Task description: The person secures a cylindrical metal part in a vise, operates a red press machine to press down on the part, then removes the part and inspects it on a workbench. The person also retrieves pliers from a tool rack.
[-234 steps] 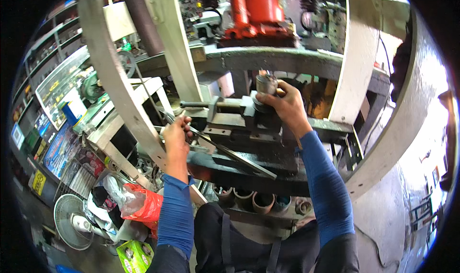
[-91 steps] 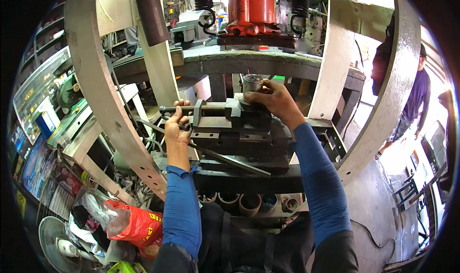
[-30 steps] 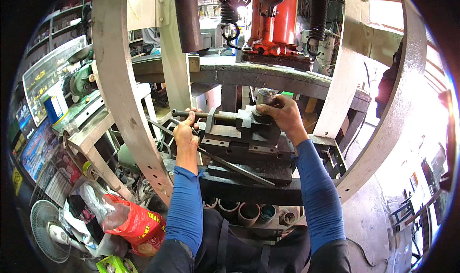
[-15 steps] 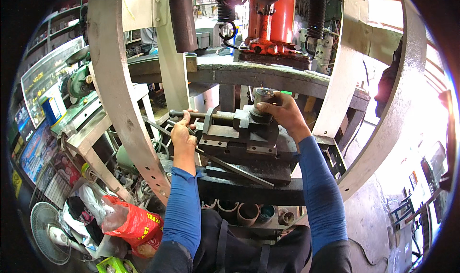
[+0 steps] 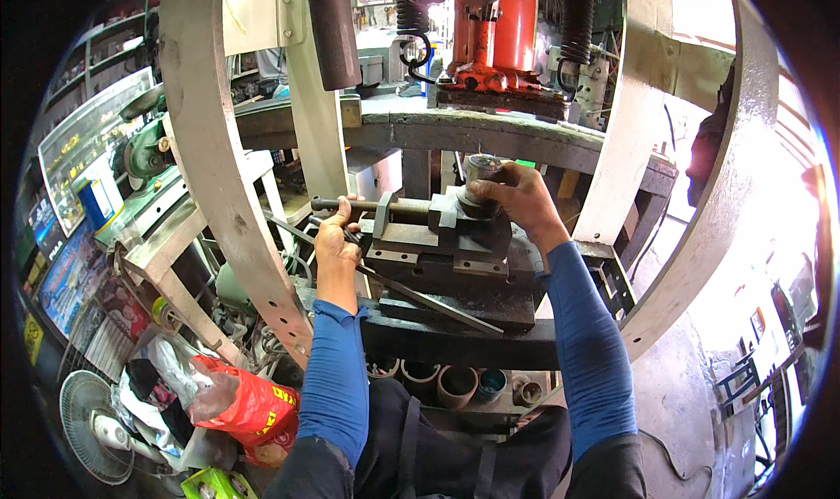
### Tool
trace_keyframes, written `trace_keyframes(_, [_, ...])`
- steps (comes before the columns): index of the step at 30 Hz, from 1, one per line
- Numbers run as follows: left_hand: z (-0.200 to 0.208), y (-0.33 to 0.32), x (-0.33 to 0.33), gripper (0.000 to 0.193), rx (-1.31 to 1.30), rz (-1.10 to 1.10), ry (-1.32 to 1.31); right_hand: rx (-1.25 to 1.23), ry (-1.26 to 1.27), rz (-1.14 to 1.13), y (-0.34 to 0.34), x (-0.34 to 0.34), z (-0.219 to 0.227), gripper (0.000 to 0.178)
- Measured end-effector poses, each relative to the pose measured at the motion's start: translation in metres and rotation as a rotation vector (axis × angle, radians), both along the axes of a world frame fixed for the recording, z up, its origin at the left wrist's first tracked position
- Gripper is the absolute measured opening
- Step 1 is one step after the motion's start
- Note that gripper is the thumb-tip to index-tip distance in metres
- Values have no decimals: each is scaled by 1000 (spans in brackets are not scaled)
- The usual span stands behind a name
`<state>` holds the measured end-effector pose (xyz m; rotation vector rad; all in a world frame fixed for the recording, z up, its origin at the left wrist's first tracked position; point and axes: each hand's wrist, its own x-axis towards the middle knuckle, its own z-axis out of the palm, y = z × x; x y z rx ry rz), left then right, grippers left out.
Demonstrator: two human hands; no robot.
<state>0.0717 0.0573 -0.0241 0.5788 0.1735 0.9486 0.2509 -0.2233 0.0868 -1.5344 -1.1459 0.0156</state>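
The right hand (image 5: 516, 197) wraps and half hides a metal cylinder (image 5: 483, 171) atop the vise (image 5: 442, 241). The left hand (image 5: 334, 235) grips the vise handle (image 5: 350, 206). A white press frame (image 5: 219, 158) crowds the left.

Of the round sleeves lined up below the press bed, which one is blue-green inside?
The fourth sleeve from the left. Its bore looks teal, while the sleeves left of it are brownish or grey inside.

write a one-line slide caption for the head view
Left hand grips the vise handle; right hand steadies a metal cylinder.
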Motion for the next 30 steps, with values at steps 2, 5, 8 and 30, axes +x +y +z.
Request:
trace_keyframes(2, [3,-1,1,20,-73,113,120,-5,4,7,0,-6,3,36])
trace_keyframes(5, [13,-22,9,22,-116,165,136,1,-9,-25,-5,-2,1,36])
trace_keyframes(8, [10,-14,5,18,-48,40,-27,7,21,9,-1,1,-1,38])
trace_keyframes(30, [8,-16,-1,18,64,63,-107,-3,14,-1,-1,-3,1,40])
